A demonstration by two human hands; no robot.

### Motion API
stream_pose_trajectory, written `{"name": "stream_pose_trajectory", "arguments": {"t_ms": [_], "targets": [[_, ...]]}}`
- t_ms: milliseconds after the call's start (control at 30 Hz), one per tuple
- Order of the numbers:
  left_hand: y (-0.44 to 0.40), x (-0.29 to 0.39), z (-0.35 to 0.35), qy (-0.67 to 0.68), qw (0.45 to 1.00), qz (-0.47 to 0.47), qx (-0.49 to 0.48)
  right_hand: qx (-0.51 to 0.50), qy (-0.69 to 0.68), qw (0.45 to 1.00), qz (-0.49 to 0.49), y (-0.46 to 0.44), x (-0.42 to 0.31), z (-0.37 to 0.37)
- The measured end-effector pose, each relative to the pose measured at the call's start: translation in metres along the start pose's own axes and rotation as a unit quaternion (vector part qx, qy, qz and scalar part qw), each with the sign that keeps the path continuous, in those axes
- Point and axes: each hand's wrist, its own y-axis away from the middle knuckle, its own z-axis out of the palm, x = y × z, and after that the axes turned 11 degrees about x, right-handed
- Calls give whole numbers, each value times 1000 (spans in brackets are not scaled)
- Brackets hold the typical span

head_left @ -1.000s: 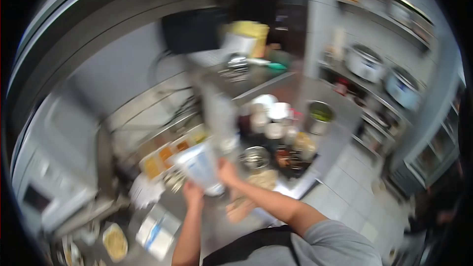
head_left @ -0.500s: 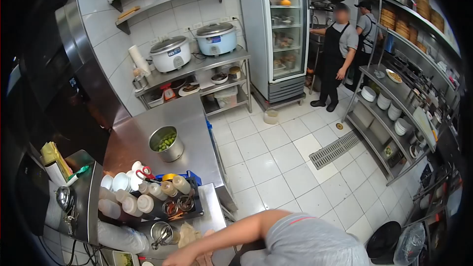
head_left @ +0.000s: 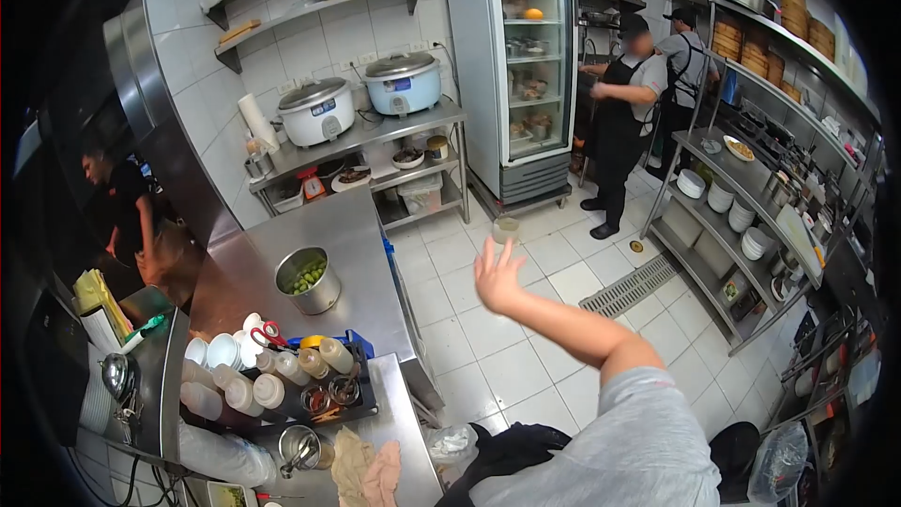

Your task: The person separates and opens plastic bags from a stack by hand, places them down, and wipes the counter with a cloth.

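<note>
My right hand [head_left: 497,274] is raised in front of me with its fingers spread and nothing in it. It appears over the tiled floor [head_left: 479,357], just below a small container [head_left: 505,228] standing there. My left hand is out of the frame. On the steel counter [head_left: 352,216] to the left stands a metal pot [head_left: 308,280] of green pieces. Squeeze bottles [head_left: 269,391] and red-handled scissors [head_left: 268,332] sit in and around a dark caddy. Beige and pink cloths [head_left: 380,474] lie near the counter's front edge, beside a metal container [head_left: 300,449] with utensils.
Two rice cookers [head_left: 402,83] stand on a rack. A glass-door fridge [head_left: 535,66] is behind it. Two people [head_left: 624,131] in aprons are at the back, and another person [head_left: 136,216] is at the far left. A steel shelf [head_left: 741,188] with plates runs along the right.
My right hand has risen from the counter and moved right, its fingers now spread. A person has come into view at the left. The front apron-wearer at the back has turned and bent the arms.
</note>
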Motion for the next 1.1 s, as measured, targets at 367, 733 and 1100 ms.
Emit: {"name": "stream_pose_trajectory", "arguments": {"t_ms": [367, 733, 1100], "targets": [[3, -4, -12, -12, 1000, 2, -4, -164, -399, 684, -588, 98, -254, -11], [-11, -40, -68, -19, 999, 18, 34, -20, -587, 478, -654, 166, -429, 58], [71, -46, -73, -217, 960, 64, 162, 56, -257, 720, -643, 135, -289, 67]]}}
